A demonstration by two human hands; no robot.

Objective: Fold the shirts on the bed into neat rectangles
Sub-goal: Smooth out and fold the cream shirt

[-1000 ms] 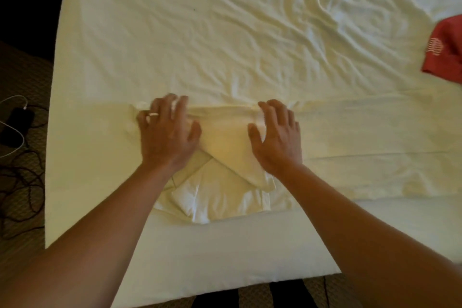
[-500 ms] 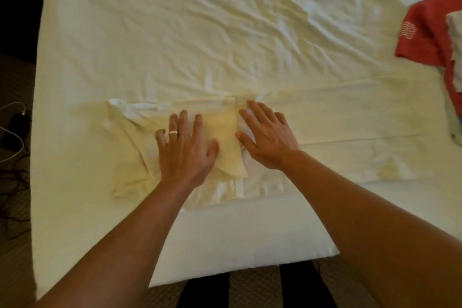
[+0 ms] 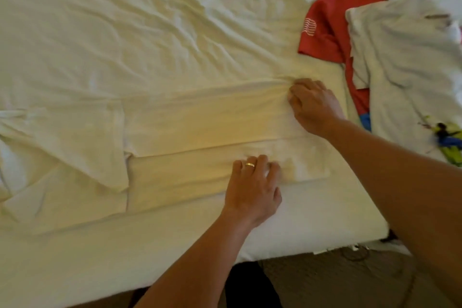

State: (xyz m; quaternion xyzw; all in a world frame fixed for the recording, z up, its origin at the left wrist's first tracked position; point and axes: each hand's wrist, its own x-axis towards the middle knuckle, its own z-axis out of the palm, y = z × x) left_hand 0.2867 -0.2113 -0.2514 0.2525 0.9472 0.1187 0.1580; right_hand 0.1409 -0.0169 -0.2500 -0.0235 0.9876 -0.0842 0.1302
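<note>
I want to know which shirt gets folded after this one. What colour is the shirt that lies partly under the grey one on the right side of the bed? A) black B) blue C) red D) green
C: the red shirt shows to the left of the grey shirt, which overlaps it, near the right hand on the white shirt.

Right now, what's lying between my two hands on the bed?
In the head view, only the folded white shirt spans between the left hand and right hand; nothing else sits on it.
</note>
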